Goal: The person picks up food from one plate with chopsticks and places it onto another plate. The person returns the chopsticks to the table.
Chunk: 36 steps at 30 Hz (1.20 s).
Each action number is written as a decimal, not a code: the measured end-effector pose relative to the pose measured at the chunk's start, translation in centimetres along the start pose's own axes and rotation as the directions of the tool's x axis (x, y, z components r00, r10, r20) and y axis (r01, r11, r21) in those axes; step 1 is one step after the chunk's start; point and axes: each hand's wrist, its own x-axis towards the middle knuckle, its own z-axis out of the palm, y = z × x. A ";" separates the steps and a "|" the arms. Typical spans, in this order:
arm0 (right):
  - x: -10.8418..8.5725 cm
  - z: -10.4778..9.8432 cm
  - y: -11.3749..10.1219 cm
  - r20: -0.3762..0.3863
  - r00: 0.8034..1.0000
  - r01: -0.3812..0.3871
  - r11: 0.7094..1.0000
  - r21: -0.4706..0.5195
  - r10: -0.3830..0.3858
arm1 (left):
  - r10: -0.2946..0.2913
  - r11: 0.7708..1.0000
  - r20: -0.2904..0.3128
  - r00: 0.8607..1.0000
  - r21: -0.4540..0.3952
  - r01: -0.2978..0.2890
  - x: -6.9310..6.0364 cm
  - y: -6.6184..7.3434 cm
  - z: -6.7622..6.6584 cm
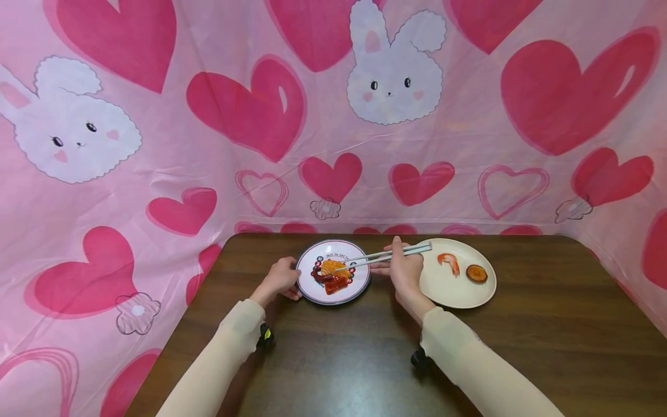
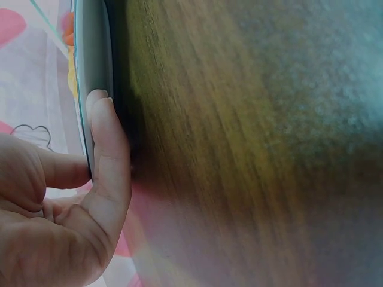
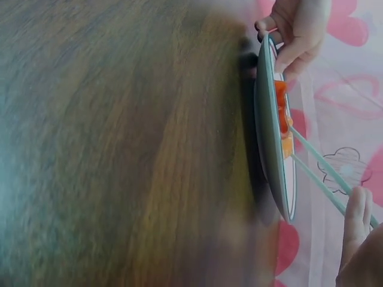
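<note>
My left hand (image 1: 281,277) grips the left rim of a round white plate (image 1: 361,285) with a dark edge. In the left wrist view the thumb is at the rim and the fingers (image 2: 112,149) lie against the underside. On this plate sit an orange ridged food piece (image 1: 333,267), a red-brown block-shaped piece (image 1: 336,284) and a dark red curled piece (image 1: 318,276). My right hand (image 1: 405,272) holds a pair of pale chopsticks (image 3: 326,166), whose tips reach the orange piece. Whether they pinch it I cannot tell.
Just right of my right hand, a cream plate (image 1: 443,292) carries a shrimp (image 1: 449,264) and a round brown slice (image 1: 476,273). Both plates are near the far edge of the brown wooden table (image 1: 344,359). A pink cloth (image 1: 469,127) with hearts and rabbits hangs behind.
</note>
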 end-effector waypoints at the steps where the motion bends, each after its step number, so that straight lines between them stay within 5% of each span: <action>1: 0.0 -0.1 -0.1 0.000 1.000 0.011 1.000 0.003 -0.011 | 0.000 1.000 0.000 1.000 -0.001 0.000 0.0 0.0 0.0; 15: -1.1 -0.9 -0.9 0.060 0.991 0.122 0.992 0.008 -0.122 | 0.006 1.000 -0.010 1.000 -0.014 -0.006 -0.1 0.0 0.2; 36: -1.8 -1.5 -1.2 0.054 0.986 0.163 0.985 -0.062 -0.160 | -0.005 1.000 -0.008 1.000 0.002 0.005 0.0 0.1 0.1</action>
